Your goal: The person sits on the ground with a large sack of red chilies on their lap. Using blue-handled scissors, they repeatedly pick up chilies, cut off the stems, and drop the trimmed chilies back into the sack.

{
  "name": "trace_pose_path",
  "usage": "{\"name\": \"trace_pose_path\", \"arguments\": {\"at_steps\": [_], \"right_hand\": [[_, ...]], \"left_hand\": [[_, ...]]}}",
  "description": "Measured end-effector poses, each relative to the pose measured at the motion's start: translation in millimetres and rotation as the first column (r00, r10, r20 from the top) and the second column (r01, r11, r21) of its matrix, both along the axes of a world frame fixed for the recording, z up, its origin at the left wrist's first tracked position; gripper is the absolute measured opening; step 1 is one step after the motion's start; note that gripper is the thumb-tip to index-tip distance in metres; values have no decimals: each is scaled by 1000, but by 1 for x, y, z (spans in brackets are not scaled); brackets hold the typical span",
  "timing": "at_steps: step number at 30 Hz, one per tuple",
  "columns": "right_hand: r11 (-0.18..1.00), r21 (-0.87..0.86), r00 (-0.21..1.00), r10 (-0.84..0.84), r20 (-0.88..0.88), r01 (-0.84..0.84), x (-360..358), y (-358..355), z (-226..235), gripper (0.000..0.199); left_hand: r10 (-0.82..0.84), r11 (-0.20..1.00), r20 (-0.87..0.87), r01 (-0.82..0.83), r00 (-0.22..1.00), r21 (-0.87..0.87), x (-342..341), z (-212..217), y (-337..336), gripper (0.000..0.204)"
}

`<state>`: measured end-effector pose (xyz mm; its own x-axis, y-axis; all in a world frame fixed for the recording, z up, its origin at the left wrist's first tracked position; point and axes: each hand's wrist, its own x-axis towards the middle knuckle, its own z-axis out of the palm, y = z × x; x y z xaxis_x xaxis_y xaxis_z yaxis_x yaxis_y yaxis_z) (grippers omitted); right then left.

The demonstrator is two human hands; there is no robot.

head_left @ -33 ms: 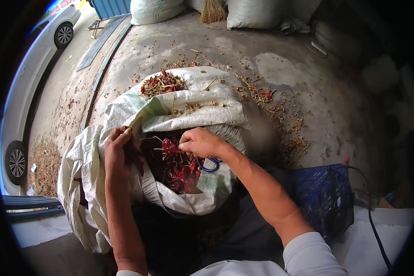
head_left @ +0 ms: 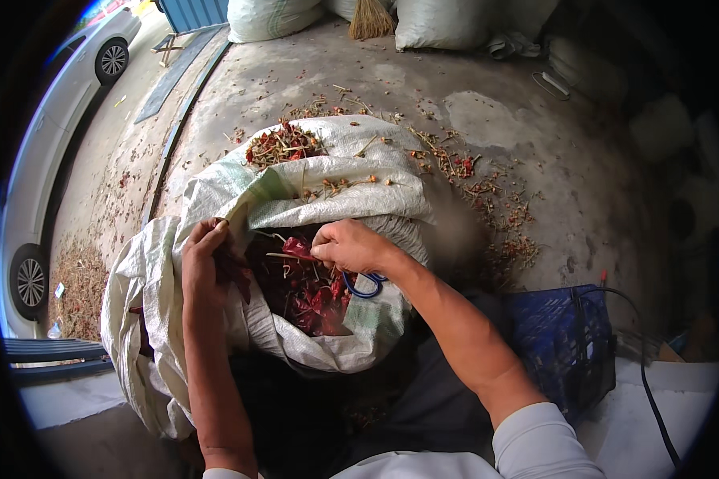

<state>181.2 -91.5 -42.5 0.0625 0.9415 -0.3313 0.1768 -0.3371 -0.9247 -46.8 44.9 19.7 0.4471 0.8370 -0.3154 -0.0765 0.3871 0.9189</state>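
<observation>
- Grip of the right hand (head_left: pixel 351 246): narrow, pinching 1 red chilli (head_left: pixel 298 244) over the mouth of the white sack (head_left: pixel 351 209); a light hold should spare brittle skin.
- Left hand (head_left: pixel 205 243): fingers bent beside dark chillies (head_left: pixel 234 274); cannot tell whether it holds them.
- Blue looped handle (head_left: pixel 365 295): just below the right hand; best kept off the fingers.
- Loose chillies (head_left: pixel 315 307): inside the sack; working low would catch drops.
- Stalk pile (head_left: pixel 284 146): on the sack's far side.

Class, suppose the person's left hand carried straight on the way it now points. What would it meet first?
Probably the folded cloth of the white sack, just ahead of the left hand; depth is unclear, so they may already touch.
</observation>
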Motion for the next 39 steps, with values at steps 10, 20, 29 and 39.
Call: {"name": "trace_pose_path", "arguments": {"at_steps": [10,20,29,39], "right_hand": [[967,51,770,166,616,-250,-10,-7,16,26],[978,196,986,41,161,-73,-57,17,21,25],[910,349,687,-106,719,-225,-90,55,-72,16],[926,-30,635,281,720,-376,-108,51,-75,19]], "left_hand": [[19,1000,67,-19,998,-9,0,-3,-7,9],[169,952,440,-30,882,-304,-8,-13,4,12],[190,979,317,-155,929,-133,-8,-5,2,13],[158,986,182,-164,971,21,-11,-4,7,11]]}}
